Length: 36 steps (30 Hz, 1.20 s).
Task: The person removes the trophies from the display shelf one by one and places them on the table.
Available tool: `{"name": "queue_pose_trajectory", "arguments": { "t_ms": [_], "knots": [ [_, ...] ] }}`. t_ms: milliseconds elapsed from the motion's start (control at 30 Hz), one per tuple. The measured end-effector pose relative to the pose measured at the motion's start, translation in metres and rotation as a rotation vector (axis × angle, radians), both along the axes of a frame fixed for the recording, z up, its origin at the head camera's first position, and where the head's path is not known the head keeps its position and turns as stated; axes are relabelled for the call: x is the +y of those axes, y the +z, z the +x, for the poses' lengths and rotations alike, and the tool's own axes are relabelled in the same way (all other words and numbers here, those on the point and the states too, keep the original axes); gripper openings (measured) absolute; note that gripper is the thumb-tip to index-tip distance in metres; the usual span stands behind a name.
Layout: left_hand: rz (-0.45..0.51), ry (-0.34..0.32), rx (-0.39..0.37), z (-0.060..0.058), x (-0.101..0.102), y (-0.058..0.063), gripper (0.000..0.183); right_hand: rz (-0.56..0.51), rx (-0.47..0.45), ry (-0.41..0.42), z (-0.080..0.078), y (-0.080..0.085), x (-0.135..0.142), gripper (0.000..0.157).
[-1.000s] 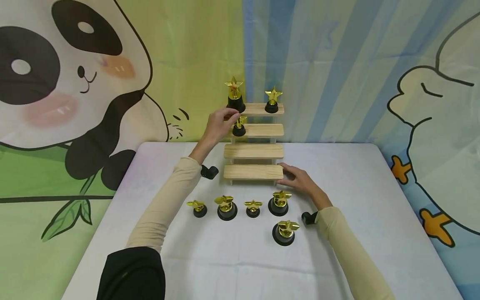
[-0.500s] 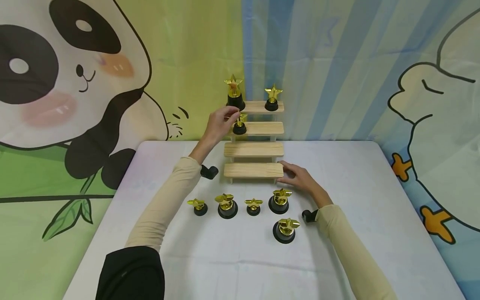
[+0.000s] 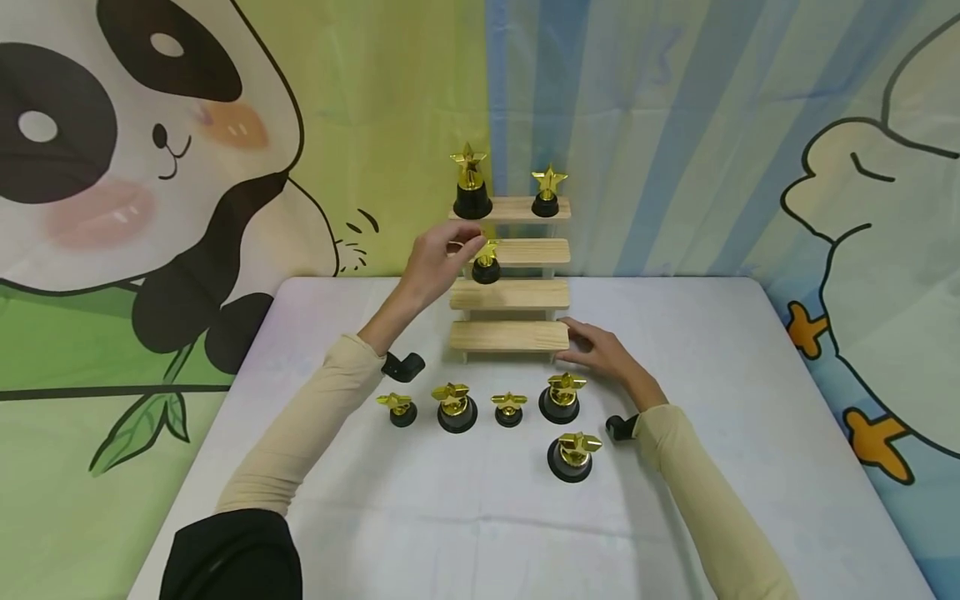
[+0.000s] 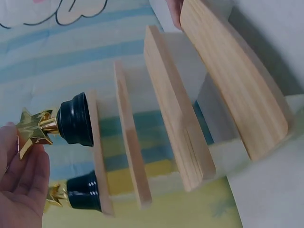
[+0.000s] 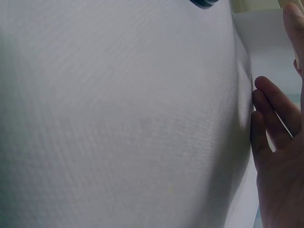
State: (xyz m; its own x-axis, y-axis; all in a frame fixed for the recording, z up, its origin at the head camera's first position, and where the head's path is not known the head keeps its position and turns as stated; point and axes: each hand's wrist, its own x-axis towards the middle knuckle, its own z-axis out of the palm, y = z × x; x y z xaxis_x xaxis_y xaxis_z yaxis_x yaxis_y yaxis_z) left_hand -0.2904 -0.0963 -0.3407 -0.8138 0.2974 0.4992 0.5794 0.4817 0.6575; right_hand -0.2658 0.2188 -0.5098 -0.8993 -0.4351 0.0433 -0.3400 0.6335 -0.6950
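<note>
My left hand point(image 3: 438, 258) pinches a small gold star trophy point(image 3: 486, 268) by its star, just in front of the second-highest shelf of a wooden step stand point(image 3: 510, 337). In the left wrist view, the thumb and fingers hold the gold star point(image 4: 35, 127), and the black base points away from the palm. My right hand point(image 3: 600, 350) grips the right end of the lowest shelf; in the right wrist view its fingers point(image 5: 273, 107) reach along the white cloth. A large trophy point(image 3: 472, 187) and a smaller trophy point(image 3: 548, 196) stand on the top shelf.
On the white table point(image 3: 465, 525), in front of the stand, several trophies stand upright, among them a small one point(image 3: 402, 412), a larger one point(image 3: 457, 410) and the nearest one point(image 3: 572, 458). A printed cloth backdrop point(image 3: 660, 150) rises behind the table.
My left hand has brought the small trophy off the second-highest shelf, slightly down and toward me. The right hand stays at the stand's lower right end. The view has tilted slightly.
</note>
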Motion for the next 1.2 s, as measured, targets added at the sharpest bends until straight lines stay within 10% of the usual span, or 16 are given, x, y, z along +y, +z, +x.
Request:
{"name": "queue_pose_trajectory", "arguments": {
  "t_ms": [500, 1200],
  "knots": [
    [0.03, -0.155, 0.087, 0.087, 0.014, 0.011, 0.02, 0.011, -0.002, -0.016, -0.003, 0.005, 0.002, 0.071],
    [-0.004, -0.286, -0.002, 0.175, 0.015, -0.038, 0.015, -0.003, -0.007, -0.008, 0.0, 0.0, -0.001, 0.071]
  ]
}}
